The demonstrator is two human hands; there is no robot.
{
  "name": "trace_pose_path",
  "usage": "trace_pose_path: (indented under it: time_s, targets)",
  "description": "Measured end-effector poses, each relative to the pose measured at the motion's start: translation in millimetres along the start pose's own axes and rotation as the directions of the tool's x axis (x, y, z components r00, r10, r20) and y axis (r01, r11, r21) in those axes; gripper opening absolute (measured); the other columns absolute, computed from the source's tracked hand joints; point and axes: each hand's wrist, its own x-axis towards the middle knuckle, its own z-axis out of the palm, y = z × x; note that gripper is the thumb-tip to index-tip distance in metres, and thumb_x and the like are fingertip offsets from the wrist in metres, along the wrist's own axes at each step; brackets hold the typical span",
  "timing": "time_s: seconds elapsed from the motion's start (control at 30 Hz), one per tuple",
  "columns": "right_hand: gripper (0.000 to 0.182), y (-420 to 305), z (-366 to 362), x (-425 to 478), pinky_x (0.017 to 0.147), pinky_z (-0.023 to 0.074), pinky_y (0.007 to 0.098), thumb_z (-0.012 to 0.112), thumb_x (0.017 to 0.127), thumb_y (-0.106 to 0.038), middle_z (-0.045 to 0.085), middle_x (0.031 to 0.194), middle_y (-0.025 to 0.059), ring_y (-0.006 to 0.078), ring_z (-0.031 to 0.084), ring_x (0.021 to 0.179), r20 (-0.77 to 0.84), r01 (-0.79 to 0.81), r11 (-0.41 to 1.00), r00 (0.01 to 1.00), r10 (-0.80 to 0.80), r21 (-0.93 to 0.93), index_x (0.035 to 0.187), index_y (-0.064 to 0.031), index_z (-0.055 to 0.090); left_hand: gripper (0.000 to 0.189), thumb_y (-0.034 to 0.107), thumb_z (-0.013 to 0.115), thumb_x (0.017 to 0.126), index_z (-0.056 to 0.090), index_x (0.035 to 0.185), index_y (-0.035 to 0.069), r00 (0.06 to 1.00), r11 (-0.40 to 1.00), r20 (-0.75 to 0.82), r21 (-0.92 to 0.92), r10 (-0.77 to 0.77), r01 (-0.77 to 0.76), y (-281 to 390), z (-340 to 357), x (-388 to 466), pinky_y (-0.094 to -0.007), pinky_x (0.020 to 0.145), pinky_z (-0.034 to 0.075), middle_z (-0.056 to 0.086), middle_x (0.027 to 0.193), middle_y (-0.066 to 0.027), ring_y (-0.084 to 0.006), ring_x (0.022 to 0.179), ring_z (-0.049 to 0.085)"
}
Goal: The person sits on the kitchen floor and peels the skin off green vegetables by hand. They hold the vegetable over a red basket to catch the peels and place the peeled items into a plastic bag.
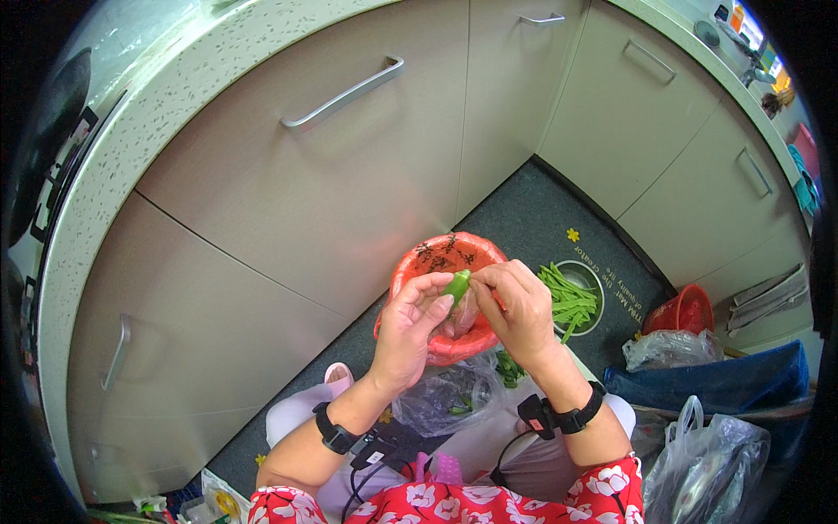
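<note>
My left hand (412,324) pinches a green pod (457,285), perhaps okra or a pepper, between thumb and fingers. The fingertips of my right hand (517,308) meet at the pod's upper end; whether they grip a bit of it cannot be told. Below both hands stands a bin lined with a red plastic bag (452,241) that has dark writing on it. A metal bowl (601,308) of cut green beans (573,304) rests on the floor mat to the right. Nearer my lap lie a clear plastic bag (445,399) with green pieces in it and a bunch of green vegetables (509,369).
Beige cabinets (314,196) with metal handles rise ahead and to the left. On the right are a red bucket (697,304), a blue bag-like object (713,380) and a clear plastic carrier bag (707,458). The dark floor mat (517,209) runs along the cabinets.
</note>
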Motion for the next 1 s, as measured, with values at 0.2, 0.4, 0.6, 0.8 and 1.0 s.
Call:
trace_pose_path:
  time_s: [0.2, 0.4, 0.6, 0.8, 1.0]
  targets:
    - [0.011, -2, 1, 1, 0.065, 0.0474, 0.0369, 0.064, 0.076, 0.001, 0.057, 0.079, 0.0113, 0.0292, 0.057, 0.073, 0.002, 0.022, 1.0, 1.0, -0.022, -0.009, 0.084, -0.0007, 0.057, 0.033, 0.003, 0.061, 0.088, 0.05, 0.119, 0.003, 0.998, 0.999, 0.054, 0.01, 0.031, -0.032, -3, -1, -1, -0.0214, 0.069, 0.046, 0.058, 0.108, -0.0044, -0.009, 0.09, 0.057]
    - [0.009, 6, 1, 2, 0.066, 0.0468, 0.0387, 0.063, 0.077, -0.001, 0.056, 0.078, 0.0128, 0.0316, 0.056, 0.073, -0.018, -0.08, 0.995, 0.997, 0.079, -0.052, 0.083, -0.0006, 0.056, 0.036, 0.0, 0.064, 0.085, 0.05, 0.118, 0.001, 0.996, 0.998, 0.07, 0.017, 0.06, -0.062, -4, -2, 0, -0.0207, 0.071, 0.047, 0.059, 0.108, -0.0049, -0.0093, 0.092, 0.057]
    - [0.008, 9, -2, -2, 0.068, 0.049, 0.0375, 0.066, 0.077, -0.004, 0.062, 0.08, 0.0144, 0.0309, 0.061, 0.078, 0.05, -0.218, 0.972, 0.973, 0.223, -0.09, 0.084, -0.0007, 0.062, 0.037, -0.006, 0.064, 0.082, 0.048, 0.115, 0.0, 0.995, 0.994, 0.019, 0.046, 0.1, -0.101, -8, -4, 0, -0.0219, 0.076, 0.048, 0.059, 0.11, -0.0073, -0.0107, 0.098, 0.057]
    - [0.011, 15, 1, -1, 0.067, 0.0501, 0.0349, 0.067, 0.078, -0.004, 0.064, 0.079, 0.0121, 0.0268, 0.063, 0.076, -0.01, -0.137, 0.98, 0.991, 0.137, -0.142, 0.089, -0.0012, 0.067, 0.036, -0.007, 0.065, 0.081, 0.049, 0.112, 0.0, 0.993, 0.989, 0.014, 0.086, 0.117, -0.118, -12, -7, 2, -0.0251, 0.086, 0.049, 0.057, 0.111, -0.008, -0.0128, 0.103, 0.057]
    - [0.013, 13, -5, -5, 0.071, 0.0502, 0.0389, 0.065, 0.075, -0.007, 0.063, 0.081, 0.0107, 0.0296, 0.062, 0.08, 0.102, -0.178, 0.966, 0.975, 0.2, -0.188, 0.088, -0.0047, 0.067, 0.037, -0.007, 0.067, 0.079, 0.05, 0.11, 0.0, 0.992, 0.988, 0.011, 0.09, 0.129, -0.129, -10, -5, 2, -0.0285, 0.093, 0.046, 0.058, 0.11, -0.0075, -0.0134, 0.104, 0.056]
